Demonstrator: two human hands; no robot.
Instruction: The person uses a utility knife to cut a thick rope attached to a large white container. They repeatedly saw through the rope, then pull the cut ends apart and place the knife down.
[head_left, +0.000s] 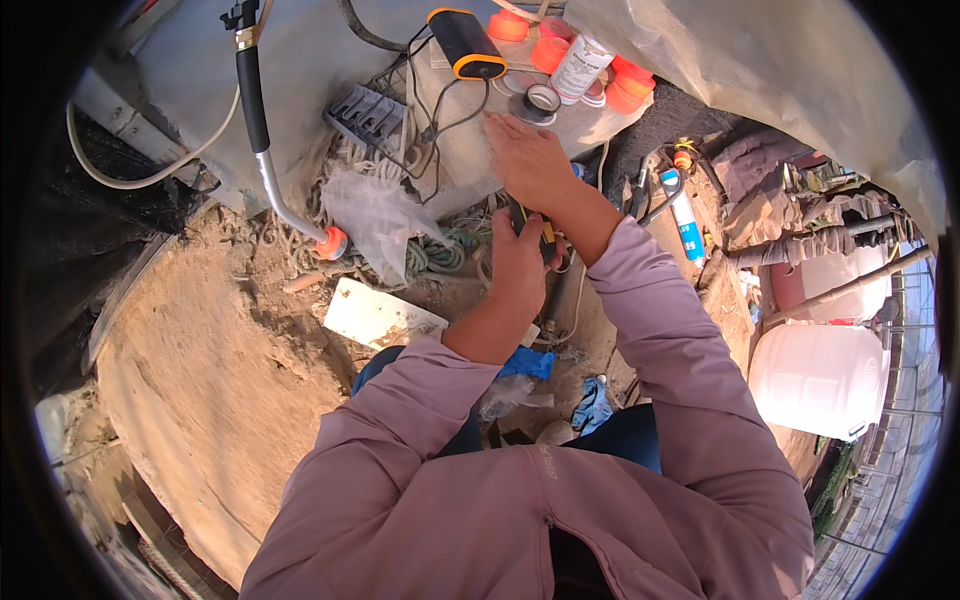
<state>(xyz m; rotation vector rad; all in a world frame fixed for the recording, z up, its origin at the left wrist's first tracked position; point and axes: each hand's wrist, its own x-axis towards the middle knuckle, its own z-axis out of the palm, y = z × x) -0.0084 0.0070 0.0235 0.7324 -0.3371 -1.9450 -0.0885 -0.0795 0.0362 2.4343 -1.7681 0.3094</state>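
Note:
My left hand (519, 259) grips a black and yellow hand tool (546, 238), whose far end is hidden under my other hand. My right hand (527, 159) lies palm down, fingers stretched over the near edge of a pale block (457, 139); whether it also touches the tool cannot be told. Just beyond its fingertips is a roll of black tape (538, 103). A white printed can (581, 69) leans behind the tape, among several orange tape rolls (550, 55). A black and orange device (466, 43) with black cables sits on the block.
A gas torch (262, 142) with a hose stands at the left. Near it are a clear plastic bag (379, 217), a grey plastic tray (367, 116), green rope (435, 253) and a white board (382, 313). To the right lie a blue and white tube (684, 217) and a white plastic barrel (821, 379).

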